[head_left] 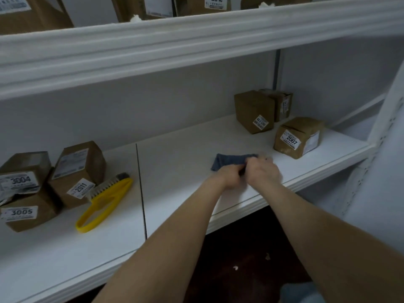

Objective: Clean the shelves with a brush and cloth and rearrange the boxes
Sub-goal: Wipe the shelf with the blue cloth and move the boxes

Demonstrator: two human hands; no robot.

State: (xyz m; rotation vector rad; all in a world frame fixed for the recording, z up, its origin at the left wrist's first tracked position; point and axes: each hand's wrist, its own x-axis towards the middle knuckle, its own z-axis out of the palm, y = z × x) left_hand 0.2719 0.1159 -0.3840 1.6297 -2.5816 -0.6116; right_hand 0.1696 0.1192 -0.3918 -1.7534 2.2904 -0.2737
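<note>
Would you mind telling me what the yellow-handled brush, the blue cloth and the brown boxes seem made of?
The yellow loop-handled brush looks like smooth, shiny plastic with pale bristles. The folded blue cloth, limp and matt, seems soft fabric. The brown labelled boxes look like matt cardboard, creased at corners.

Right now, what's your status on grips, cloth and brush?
Left grip and right grip both hold cloth on shelf. Brush lies untouched beside box 2011. Box 2007 right of cloth, apart.
</note>
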